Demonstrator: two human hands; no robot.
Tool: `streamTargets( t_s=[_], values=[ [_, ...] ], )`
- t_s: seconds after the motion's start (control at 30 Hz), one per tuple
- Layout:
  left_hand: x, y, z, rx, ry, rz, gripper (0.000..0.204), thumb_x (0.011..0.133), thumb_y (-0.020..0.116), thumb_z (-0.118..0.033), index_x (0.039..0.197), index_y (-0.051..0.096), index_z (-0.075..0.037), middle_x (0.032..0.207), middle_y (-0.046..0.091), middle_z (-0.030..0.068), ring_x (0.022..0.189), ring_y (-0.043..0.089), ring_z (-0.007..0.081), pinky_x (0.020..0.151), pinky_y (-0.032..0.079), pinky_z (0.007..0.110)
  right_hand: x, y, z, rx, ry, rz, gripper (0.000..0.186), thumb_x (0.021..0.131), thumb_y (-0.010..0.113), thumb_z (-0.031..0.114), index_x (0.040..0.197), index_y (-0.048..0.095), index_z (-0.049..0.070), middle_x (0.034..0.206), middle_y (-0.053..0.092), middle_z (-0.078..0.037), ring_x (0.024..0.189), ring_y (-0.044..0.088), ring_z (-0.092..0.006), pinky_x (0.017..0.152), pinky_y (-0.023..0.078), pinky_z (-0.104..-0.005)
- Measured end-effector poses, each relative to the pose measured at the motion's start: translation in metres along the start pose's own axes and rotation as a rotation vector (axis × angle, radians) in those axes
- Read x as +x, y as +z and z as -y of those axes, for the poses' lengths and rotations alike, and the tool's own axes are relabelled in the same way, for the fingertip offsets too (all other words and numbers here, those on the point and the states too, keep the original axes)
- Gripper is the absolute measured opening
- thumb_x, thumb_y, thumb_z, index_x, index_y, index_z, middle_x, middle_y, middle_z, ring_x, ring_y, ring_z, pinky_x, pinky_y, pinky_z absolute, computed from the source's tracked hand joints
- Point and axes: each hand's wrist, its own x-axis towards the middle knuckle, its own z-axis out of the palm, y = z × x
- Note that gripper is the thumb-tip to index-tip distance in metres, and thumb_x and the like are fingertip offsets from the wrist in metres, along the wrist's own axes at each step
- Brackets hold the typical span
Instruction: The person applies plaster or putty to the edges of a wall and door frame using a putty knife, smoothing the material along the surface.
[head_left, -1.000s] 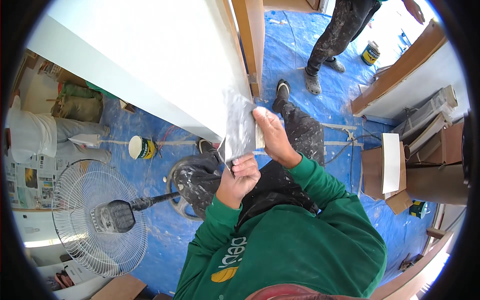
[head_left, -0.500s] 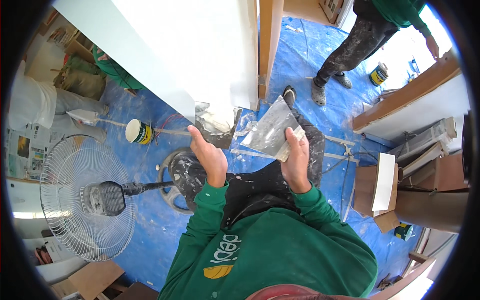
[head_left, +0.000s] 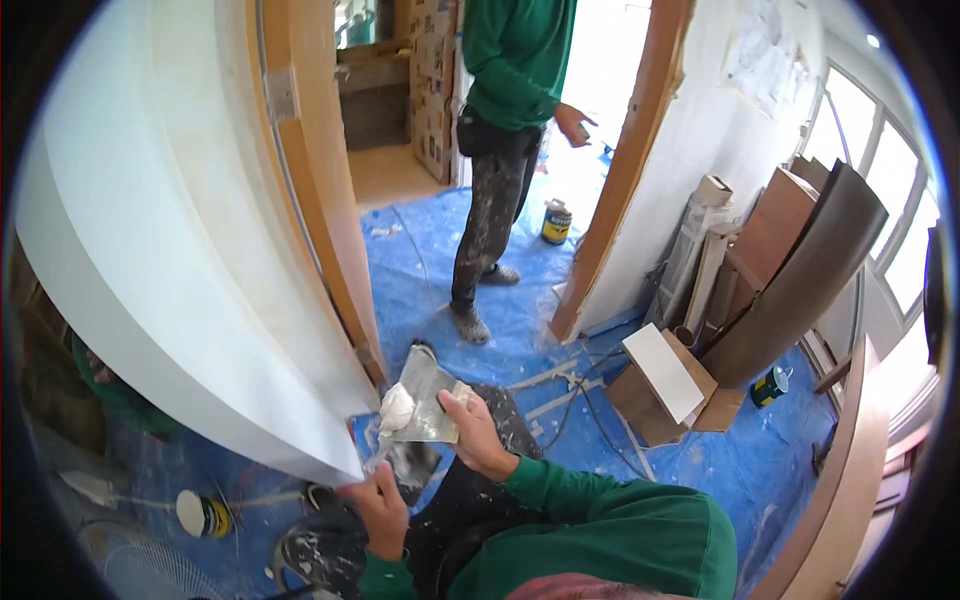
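Right hand angles forward-left, fingers pinching a paste-smeared blade; left hand, thumb up, grip unclear.

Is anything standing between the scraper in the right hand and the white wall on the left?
Nothing separate visibly does: white putty on the left side of the scraper faces the white wall. The left hand and gray plate are lower in view, near the wall's bottom corner.

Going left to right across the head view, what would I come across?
Near pail, left hand, scraper, right hand, far pail, cardboard box, green tub, window.
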Motion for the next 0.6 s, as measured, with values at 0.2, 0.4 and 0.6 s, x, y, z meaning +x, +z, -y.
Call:
streamTargets(
  t_s=[0.2, 0.4, 0.6],
  values=[
    [0.006, 0.015, 0.012, -1.071, -0.648, -0.049, 0.044, 0.104, 0.048, -0.043, 0.111, 0.061, -0.001, 0.106, 0.065, 0.007, 0.094, 0.063, 0.0196, 0.087, 0.051, 0.034, -0.015, 0.006, 0.055, 0.089, -0.015, 0.172, 0.055, 0.085, 0.046, -0.006, 0.139, 0.043, 0.004, 0.135, 0.052, -0.016, 0.127, 0.051, -0.033, 0.105, 0.042, -0.0509],
    [0.019, 0.002, -0.019, -1.649, -0.723, 0.262, 0.055, 0.102, 0.045, -0.051, 0.126, 0.058, -0.003, 0.119, 0.065, 0.0127, 0.106, 0.064, 0.0268, 0.096, 0.052, 0.043, -0.04, 0.03, 0.073, -0.771, -0.727, 1.092, 0.043, 0.086, 0.045, -0.007, 0.125, 0.059, 0.005, 0.124, 0.05, -0.019, 0.127, 0.047, -0.0398, 0.11, 0.035, -0.0617],
    [0.012, 0.005, -0.015, -1.559, -0.667, 0.156, 0.053, 0.103, 0.043, -0.049, 0.134, 0.053, -0.007, 0.128, 0.062, 0.0115, 0.115, 0.061, 0.0268, 0.098, 0.05, 0.042, -0.027, 0.031, 0.073, -1.178, -0.691, 1.364, 0.06, 0.072, 0.055, -0.003, 0.13, 0.057, 0.008, 0.13, 0.047, -0.02, 0.131, 0.043, -0.0397, 0.117, 0.025, -0.0621]
  ],
)
